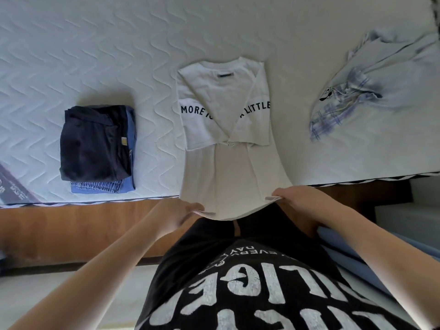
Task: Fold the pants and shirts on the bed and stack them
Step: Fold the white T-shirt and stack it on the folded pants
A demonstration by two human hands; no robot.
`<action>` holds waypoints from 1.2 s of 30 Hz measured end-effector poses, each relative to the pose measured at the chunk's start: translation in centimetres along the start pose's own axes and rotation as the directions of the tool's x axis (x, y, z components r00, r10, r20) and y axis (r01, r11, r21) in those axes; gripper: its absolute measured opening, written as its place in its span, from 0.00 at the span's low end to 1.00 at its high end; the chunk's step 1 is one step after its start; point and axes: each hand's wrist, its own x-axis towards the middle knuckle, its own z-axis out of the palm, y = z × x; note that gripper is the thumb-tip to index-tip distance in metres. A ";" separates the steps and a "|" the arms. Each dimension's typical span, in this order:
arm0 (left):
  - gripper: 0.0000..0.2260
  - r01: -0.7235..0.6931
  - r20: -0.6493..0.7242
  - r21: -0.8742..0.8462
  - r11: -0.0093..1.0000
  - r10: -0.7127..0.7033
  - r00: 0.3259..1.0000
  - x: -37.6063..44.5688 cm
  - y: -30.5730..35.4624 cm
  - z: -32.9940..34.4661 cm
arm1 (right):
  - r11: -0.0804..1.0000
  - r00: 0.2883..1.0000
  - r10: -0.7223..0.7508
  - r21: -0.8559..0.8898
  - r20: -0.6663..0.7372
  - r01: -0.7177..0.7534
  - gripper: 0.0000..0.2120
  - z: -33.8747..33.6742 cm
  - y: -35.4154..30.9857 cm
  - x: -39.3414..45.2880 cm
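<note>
A white T-shirt (226,129) with dark lettering lies on the white mattress (95,55), both sides folded inward, its hem hanging over the near edge. My left hand (177,210) pinches the hem's left corner and my right hand (294,195) pinches the right corner, both just off the bed's edge. To the left sits a folded stack (96,144): a dark navy garment on top of blue jeans. An unfolded pale blue plaid shirt (371,91) lies crumpled at the right.
A wooden bed frame (71,225) runs below the mattress edge. A patterned cloth (14,186) shows at the far left. Pale floor lies beneath me; blue and white surfaces stand at the right.
</note>
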 end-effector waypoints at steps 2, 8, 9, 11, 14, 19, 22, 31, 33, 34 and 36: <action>0.16 0.017 0.024 -0.014 1.000 -0.017 1.000 0.3 0.3 -0.9 | 1.000 1.000 0.012 -0.012 -0.023 -0.012 0.04 -0.5 0.0 -0.1; 0.15 0.088 0.079 0.055 0.995 -0.092 0.993 3.2 0.7 -5.0 | 0.999 0.988 0.003 0.036 -0.153 0.002 0.07 -4.6 0.9 2.1; 0.15 0.093 0.081 0.079 0.993 -0.099 0.992 3.8 0.7 -5.9 | 1.000 0.982 -0.020 0.016 -0.188 0.024 0.08 -5.5 1.2 2.6; 0.13 0.114 0.067 0.081 0.990 -0.119 0.991 5.0 0.6 -7.8 | 0.999 0.973 -0.048 -0.004 -0.226 0.048 0.09 -7.4 1.6 3.7; 0.11 0.140 0.028 0.041 0.989 -0.142 0.990 7.0 -0.2 -10.3 | 0.996 0.961 -0.090 -0.022 -0.261 0.087 0.10 -10.2 2.4 5.5; 0.16 0.176 0.002 -0.007 0.984 -0.176 0.984 10.5 -3.2 -13.3 | 0.988 0.959 -0.146 -0.088 -0.243 0.128 0.11 -14.3 4.4 9.6; 0.23 0.161 0.014 -0.034 0.986 -0.161 0.987 12.8 -5.5 -15.3 | 0.989 0.965 -0.142 -0.060 -0.220 0.132 0.14 -16.3 5.8 12.7; 0.18 0.103 0.045 -0.167 0.981 -0.097 0.994 23.2 -14.9 -22.5 | 0.992 0.967 -0.073 0.078 -0.244 0.095 0.12 -22.9 10.0 24.4; 0.17 0.107 0.051 -0.193 0.975 -0.099 0.994 25.8 -17.0 -23.6 | 0.990 0.968 -0.025 0.127 -0.251 0.059 0.12 -24.0 11.2 26.9; 0.17 0.108 0.052 -0.212 0.971 -0.099 0.994 27.0 -17.9 -24.0 | 0.989 0.965 -0.006 0.143 -0.263 0.046 0.11 -24.3 11.7 28.1; 0.18 0.111 0.055 -0.239 0.965 -0.100 0.993 29.3 -19.9 -24.6 | 0.989 0.961 0.013 0.148 -0.275 0.029 0.09 -24.7 12.8 30.4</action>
